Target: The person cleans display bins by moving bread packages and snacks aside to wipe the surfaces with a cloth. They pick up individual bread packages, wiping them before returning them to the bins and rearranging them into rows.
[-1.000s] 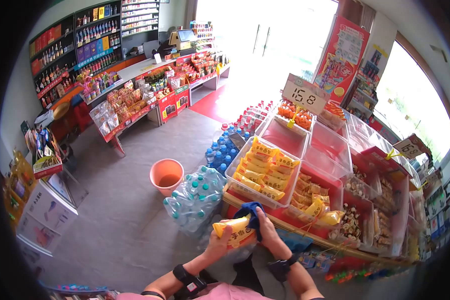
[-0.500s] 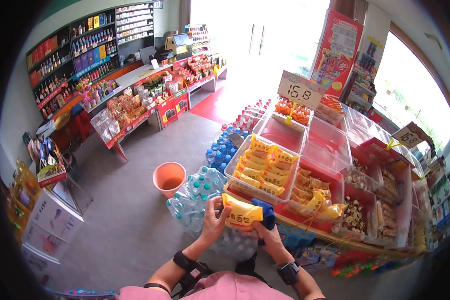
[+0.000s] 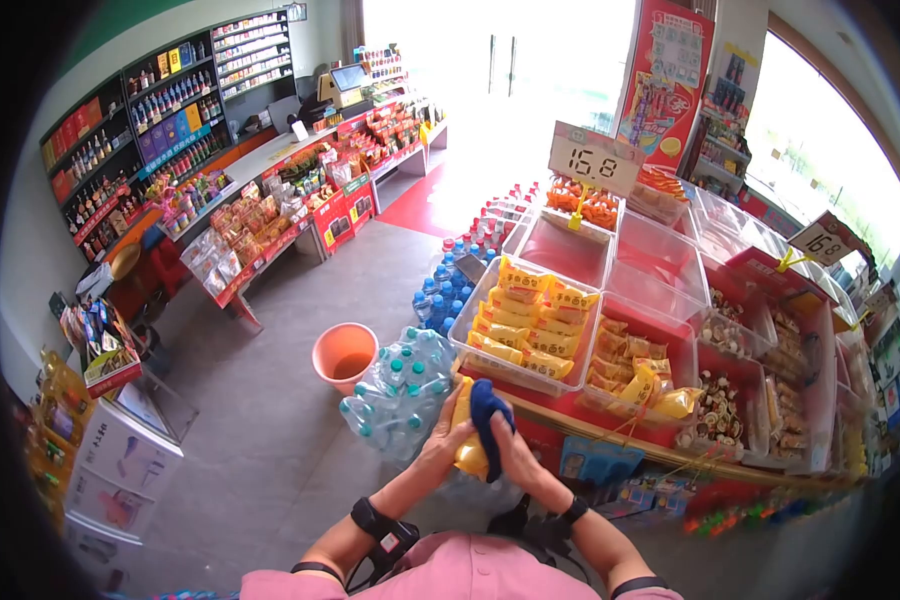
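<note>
My left hand (image 3: 440, 442) grips a yellow bread packet (image 3: 470, 460), held on its edge in front of my chest. My right hand (image 3: 518, 456) is closed on a dark blue cloth (image 3: 484, 420), which lies against the packet's right side and hides much of it. Just beyond my hands stands a clear plastic bin (image 3: 454, 340) with rows of the same yellow packets (image 3: 530, 318). To its right, another bin (image 3: 692, 352) contains loosely piled yellow packets (image 3: 630, 372).
Shrink-wrapped water bottles (image 3: 398, 385) stand on the floor left of my hands, beside an orange bucket (image 3: 345, 355). The display's wooden edge (image 3: 660, 455) runs to my right. Price signs (image 3: 595, 160) rise above the bins. A snack counter (image 3: 260, 225) stands at the far left.
The bread packet has been turned from flat, label up, to on edge. My right hand has brought the blue cloth across its side. The view has shifted slightly.
</note>
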`<state>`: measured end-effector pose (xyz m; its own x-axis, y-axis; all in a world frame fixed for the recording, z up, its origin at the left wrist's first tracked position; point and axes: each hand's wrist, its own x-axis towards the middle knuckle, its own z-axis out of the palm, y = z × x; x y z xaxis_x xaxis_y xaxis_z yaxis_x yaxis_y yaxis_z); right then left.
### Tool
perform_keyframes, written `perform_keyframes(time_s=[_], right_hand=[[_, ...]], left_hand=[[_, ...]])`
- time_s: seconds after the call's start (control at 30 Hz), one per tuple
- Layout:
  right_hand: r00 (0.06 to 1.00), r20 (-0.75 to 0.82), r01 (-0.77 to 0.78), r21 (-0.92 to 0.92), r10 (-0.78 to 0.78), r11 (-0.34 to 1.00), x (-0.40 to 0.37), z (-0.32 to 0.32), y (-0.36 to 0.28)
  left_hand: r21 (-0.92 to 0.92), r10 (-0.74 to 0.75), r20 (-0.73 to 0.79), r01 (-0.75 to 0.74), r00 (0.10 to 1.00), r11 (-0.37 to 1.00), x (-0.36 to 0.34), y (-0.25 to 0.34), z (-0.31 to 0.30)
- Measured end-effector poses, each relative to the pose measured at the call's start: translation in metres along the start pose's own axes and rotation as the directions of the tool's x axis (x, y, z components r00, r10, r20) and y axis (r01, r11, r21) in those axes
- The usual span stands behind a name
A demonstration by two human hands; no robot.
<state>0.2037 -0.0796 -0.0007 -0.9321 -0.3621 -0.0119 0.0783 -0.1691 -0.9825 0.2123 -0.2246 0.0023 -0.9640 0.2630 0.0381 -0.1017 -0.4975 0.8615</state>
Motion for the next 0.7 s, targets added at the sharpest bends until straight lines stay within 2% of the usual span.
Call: perform_keyframes(time_s=[0.03, 0.13, 0.2, 0.3, 0.33, 0.43, 0.5, 0.57, 0.63, 0.67, 0.7], right_hand=[[0.999, -0.023, -0.045, 0.029, 0.046, 0.999, 0.005, -0.002, -0.002], [0.994, -0.101, -0.039, -0.060, 0.033, 0.997, 0.007, 0.009, -0.021], [0.961, -0.110, -0.248, 0.061, 0.253, 0.967, 0.008, 0.011, -0.022], [0.971, -0.125, -0.198, 0.043, 0.202, 0.979, 0.011, 0.012, -0.001], [0.977, -0.085, -0.198, -0.055, 0.193, 0.979, 0.010, 0.013, 0.004], [0.993, -0.036, -0.115, -0.258, 0.109, 0.959, -0.005, 0.028, -0.017], [0.997, 0.009, -0.070, -0.205, 0.073, 0.976, -0.006, 0.027, -0.004], [0.998, 0.056, -0.031, -0.147, 0.040, 0.989, -0.012, 0.028, 0.008], [0.996, 0.071, 0.061, -0.131, -0.052, 0.989, -0.016, 0.033, 0.010], [0.964, 0.166, 0.261, -0.414, -0.210, 0.872, -0.020, 0.038, 0.008], [0.900, 0.298, 0.435, -0.631, -0.318, 0.642, -0.028, 0.046, 0.005]], left_hand=[[-0.008, -0.062, -0.004, 0.062, 0.998, 0.998, -0.003, 0.001, 0.002], [-0.038, -0.042, -0.024, 0.041, 0.999, 0.998, -0.010, -0.008, -0.001], [-0.087, -0.039, -0.052, 0.034, 0.998, 0.996, -0.016, -0.007, -0.002], [-0.074, -0.012, -0.088, 0.005, 0.996, 0.997, -0.021, -0.001, -0.002], [-0.076, -0.011, -0.092, 0.005, 0.996, 0.997, -0.020, 0.002, -0.004], [-0.176, 0.017, -0.165, -0.046, 0.986, 0.983, -0.019, 0.008, -0.014], [-0.319, 0.076, -0.143, -0.119, 0.987, 0.940, -0.020, 0.011, -0.019], [-0.302, 0.088, -0.154, -0.131, 0.984, 0.944, -0.023, 0.012, -0.020], [-0.329, 0.069, -0.246, -0.150, 0.967, 0.932, -0.021, 0.008, -0.028], [-0.484, -0.066, -0.173, -0.026, 0.983, 0.875, -0.015, 0.003, -0.050], [-0.507, -0.090, -0.173, -0.011, 0.981, 0.862, -0.012, -0.002, -0.063]])
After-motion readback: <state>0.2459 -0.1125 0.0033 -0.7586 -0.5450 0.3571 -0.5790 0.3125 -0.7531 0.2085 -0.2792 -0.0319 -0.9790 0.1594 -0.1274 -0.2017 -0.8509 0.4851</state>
